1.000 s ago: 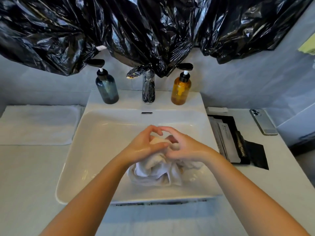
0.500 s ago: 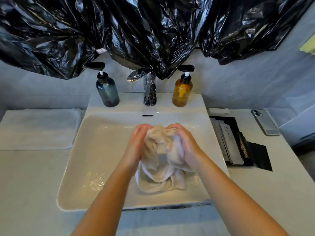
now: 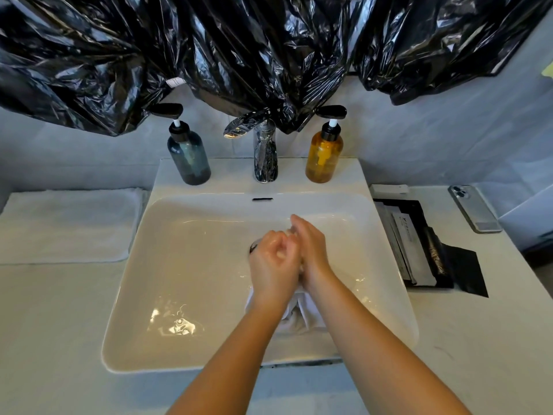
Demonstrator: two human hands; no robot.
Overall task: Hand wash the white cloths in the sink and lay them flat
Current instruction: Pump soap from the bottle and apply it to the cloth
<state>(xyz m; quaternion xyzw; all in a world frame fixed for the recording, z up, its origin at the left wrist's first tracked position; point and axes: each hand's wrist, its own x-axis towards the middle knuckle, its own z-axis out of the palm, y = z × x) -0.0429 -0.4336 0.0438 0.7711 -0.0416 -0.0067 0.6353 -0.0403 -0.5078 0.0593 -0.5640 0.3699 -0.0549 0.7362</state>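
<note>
Over the middle of the white sink [image 3: 134,295], my left hand [image 3: 273,262] and my right hand [image 3: 311,250] are pressed close together around a wet white cloth [image 3: 296,319]. My left fingers are curled tight round the cloth's upper part. My right hand lies against it from the right, fingers wrapped over the top. Most of the cloth is hidden between my palms; its loose end hangs below my wrists toward the basin floor. A second white cloth [image 3: 65,223] lies flat on the counter left of the sink.
A grey-blue pump bottle [image 3: 188,157] and an amber pump bottle [image 3: 324,154] flank the tap [image 3: 264,154], which is wrapped in black plastic. A black tray of sachets [image 3: 419,244] and a phone [image 3: 474,208] lie on the right counter. Black plastic sheeting [image 3: 239,49] hangs overhead.
My hands have closed together, squeezing the cloth from a spread bundle into a tight roll between my palms. The cloth's visible part has shrunk to the end below my wrists.
</note>
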